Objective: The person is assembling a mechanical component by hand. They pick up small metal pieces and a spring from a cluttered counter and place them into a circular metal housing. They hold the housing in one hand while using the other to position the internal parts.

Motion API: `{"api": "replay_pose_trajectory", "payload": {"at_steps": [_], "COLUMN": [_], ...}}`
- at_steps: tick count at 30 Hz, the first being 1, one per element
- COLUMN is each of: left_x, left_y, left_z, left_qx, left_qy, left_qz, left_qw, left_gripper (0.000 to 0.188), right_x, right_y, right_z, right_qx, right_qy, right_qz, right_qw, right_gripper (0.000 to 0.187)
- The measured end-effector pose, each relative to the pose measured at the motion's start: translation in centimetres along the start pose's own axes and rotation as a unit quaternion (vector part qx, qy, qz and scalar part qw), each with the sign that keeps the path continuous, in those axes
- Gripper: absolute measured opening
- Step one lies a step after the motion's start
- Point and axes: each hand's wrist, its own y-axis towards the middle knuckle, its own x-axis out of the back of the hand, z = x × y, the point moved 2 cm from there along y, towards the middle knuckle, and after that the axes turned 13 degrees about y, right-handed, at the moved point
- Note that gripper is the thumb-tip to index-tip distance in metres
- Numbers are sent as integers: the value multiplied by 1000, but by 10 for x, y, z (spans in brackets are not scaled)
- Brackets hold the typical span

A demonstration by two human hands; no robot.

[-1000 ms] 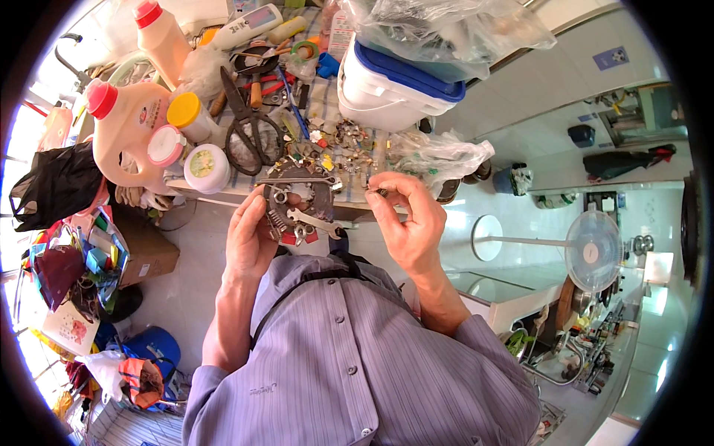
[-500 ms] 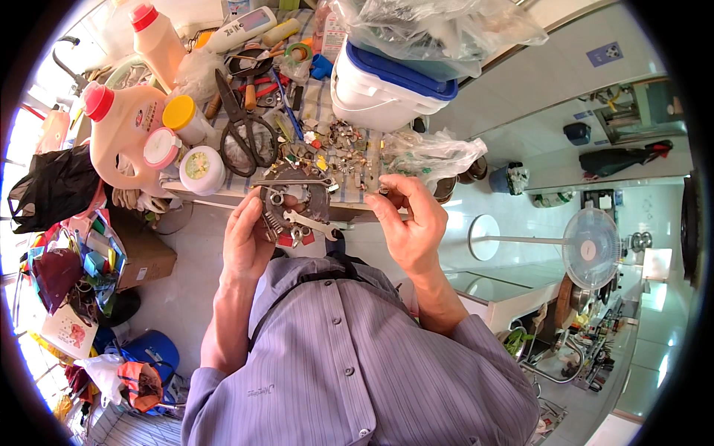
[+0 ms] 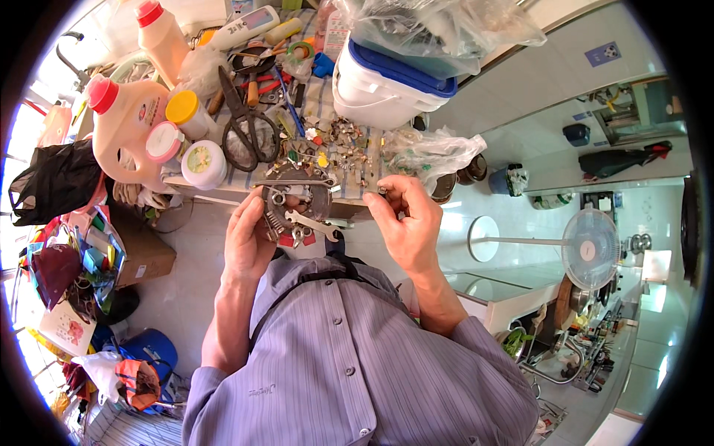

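Note:
My left hand [image 3: 249, 236] grips the left edge of a round dark metal piece [image 3: 320, 199], held in front of the table edge. Across its top lies a long thin wrench [image 3: 294, 182]; a short open-ended wrench [image 3: 311, 223] slants over its lower part. A coil spring [image 3: 273, 221] and a few nuts are on it too; whether these are fixed or loose I cannot tell. To the right, my right hand [image 3: 410, 223] pinches a small dark metal bit [image 3: 383, 191] between thumb and forefinger, too small to name. Beyond both hands, many small metal parts [image 3: 346, 141] lie scattered on the table.
Large black scissors [image 3: 242, 126], round tubs [image 3: 202, 165] and a big pinkish jug [image 3: 130, 126] crowd the table's left. A white bucket with a blue lid [image 3: 375, 89] and a clear plastic bag [image 3: 435, 152] stand right. A cardboard box [image 3: 145, 249] sits below left.
My right hand has shifted very slightly left, its pinch kept. The left hand and the round metal piece stay nearly in place; the view has moved a little.

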Motion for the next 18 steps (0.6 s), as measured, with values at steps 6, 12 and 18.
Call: {"api": "replay_pose_trajectory", "payload": {"at_steps": [6,12,18], "left_x": [5,5,6], "left_y": [-5,-9,-12], "left_z": [2,3,4], "left_qx": [0,0,-12], "left_qy": [1,1,-5], "left_qz": [16,0,1], "left_qw": [1000,1000,1000], "left_gripper": [46,47,47], "right_x": [-1,-3,-3], "right_y": [-7,-11,-12], "right_z": [-4,-5,-7], "right_qx": [-47,-46,-63], "right_qy": [-4,-36,-42], "right_qz": [20,28,33], "right_qw": [999,998,997], "right_gripper": [24,34,36]}}
